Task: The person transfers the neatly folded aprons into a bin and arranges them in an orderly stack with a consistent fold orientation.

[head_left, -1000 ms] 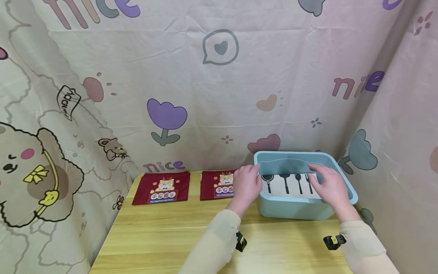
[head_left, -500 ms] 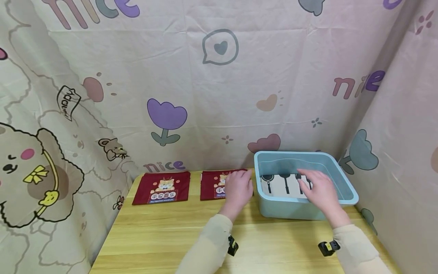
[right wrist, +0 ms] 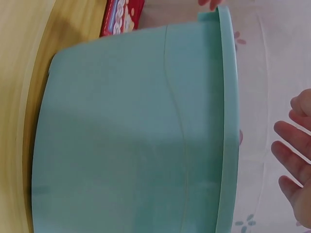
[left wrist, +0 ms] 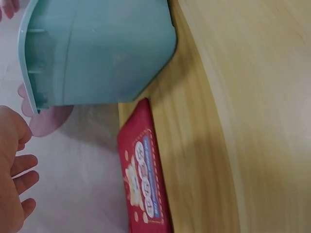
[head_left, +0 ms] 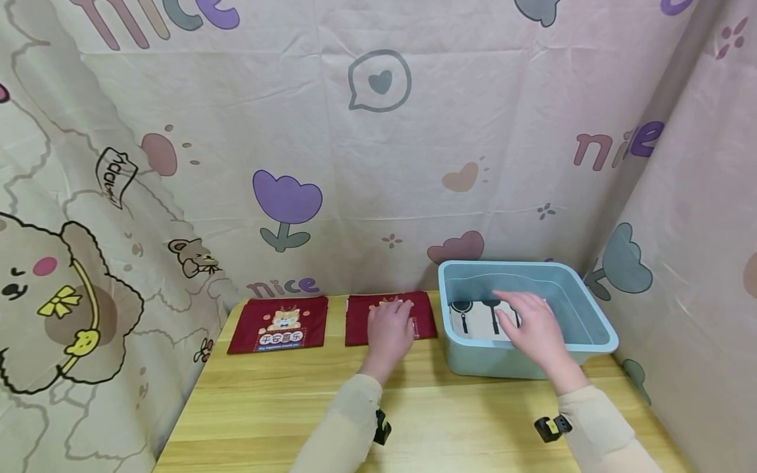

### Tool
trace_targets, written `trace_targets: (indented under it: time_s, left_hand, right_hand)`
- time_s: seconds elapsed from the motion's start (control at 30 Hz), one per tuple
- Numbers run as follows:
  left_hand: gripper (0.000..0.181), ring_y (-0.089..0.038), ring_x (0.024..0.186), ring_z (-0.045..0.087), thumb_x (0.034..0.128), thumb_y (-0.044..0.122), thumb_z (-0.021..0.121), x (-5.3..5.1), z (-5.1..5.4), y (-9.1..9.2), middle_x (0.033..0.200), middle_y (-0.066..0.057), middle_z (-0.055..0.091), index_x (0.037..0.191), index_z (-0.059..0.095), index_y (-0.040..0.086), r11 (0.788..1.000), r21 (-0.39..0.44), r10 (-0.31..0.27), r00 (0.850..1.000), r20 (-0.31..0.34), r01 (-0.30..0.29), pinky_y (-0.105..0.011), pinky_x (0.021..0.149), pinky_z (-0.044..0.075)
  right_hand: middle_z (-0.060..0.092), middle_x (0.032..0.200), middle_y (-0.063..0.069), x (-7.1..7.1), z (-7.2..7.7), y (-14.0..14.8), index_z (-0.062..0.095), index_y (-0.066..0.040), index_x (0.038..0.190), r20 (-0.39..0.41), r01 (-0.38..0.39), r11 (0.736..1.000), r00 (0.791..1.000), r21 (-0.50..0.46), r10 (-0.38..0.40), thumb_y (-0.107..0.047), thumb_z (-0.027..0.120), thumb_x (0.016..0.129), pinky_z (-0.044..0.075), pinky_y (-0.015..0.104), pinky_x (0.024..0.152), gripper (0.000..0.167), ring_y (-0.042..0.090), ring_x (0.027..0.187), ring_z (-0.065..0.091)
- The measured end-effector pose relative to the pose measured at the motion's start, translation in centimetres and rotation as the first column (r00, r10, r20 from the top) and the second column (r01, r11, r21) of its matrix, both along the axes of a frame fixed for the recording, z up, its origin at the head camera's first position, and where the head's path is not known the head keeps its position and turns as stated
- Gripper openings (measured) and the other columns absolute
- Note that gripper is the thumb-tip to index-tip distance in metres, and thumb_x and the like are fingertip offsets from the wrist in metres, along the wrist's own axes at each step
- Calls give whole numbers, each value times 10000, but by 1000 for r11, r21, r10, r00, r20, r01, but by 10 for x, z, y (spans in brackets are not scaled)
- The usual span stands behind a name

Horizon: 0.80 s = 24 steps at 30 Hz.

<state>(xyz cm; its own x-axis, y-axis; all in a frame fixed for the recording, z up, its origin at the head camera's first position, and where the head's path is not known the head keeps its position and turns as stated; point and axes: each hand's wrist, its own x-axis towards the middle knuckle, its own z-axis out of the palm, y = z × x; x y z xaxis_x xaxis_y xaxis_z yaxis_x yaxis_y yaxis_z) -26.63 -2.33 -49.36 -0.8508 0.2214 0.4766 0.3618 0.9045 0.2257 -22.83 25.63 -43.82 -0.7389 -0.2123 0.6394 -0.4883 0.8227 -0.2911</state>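
Note:
The left hand (head_left: 390, 334) is over the right-hand red cloth packet (head_left: 421, 315); the left wrist view shows that hand (left wrist: 12, 174) raised above the packet (left wrist: 141, 179), fingers loosely bent and holding nothing. Above the front rim of the blue bin (head_left: 503, 364) is the right hand (head_left: 537, 330), thumb and fingers apart with nothing between them. In the right wrist view this hand (right wrist: 299, 155) is clear of the bin's wall (right wrist: 121, 141). A white item with black utensil prints (head_left: 461, 322) lies inside the bin, partly hidden by the right hand.
Another red packet (head_left: 280, 325) with a cartoon print lies at the table's back left. The wooden table (head_left: 260, 407) meets a patterned curtain (head_left: 378, 164) behind, and more curtain hangs at both sides.
Both hands have moved left: the left from the bin's left edge to over the right-hand packet, the right from the bin's right part toward its middle. The bin and packets have not moved.

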Motion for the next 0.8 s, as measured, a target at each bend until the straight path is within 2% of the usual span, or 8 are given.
trace_targets:
  time_s: [0.13,0.27,0.53,0.8]
  left_hand:
    - [382,-300,1197,554,911,228,682,-1,-5,-6,1274,-70,644,1287,660,165,1000,-13,29,999,44,-28,-538,1046,369]
    - [397,-286,1169,557,912,237,683,-1,-10,-13,1248,-71,649,1298,655,150,999,-33,45,997,70,-42,-507,1020,384]
    - [402,-295,1213,531,924,255,672,-5,-27,-29,1268,-73,635,1312,645,156,994,-96,65,991,116,-54,-492,1035,367]
    - [379,-297,1178,539,915,206,681,-4,-44,-48,1256,-99,632,1283,655,118,994,-86,80,984,159,-67,-498,1028,376]
  right_hand:
    - [694,1114,173,-1,-1,-11,688,-20,1184,-26,-32,999,999,-25,31,-48,734,839,418,577,922,350,394,1064,594]
    - [694,1111,166,-3,-2,-24,688,-17,1181,-47,-79,996,996,-43,77,-59,739,842,424,558,934,346,383,1063,596]
    - [698,1119,141,-2,-5,-49,696,-32,1178,-71,-154,986,986,-68,149,-65,747,835,428,541,939,348,360,1063,606]
    - [705,1099,116,2,-11,-71,706,-37,1155,-117,-216,974,971,-73,207,-68,773,817,456,515,928,346,323,1038,625]
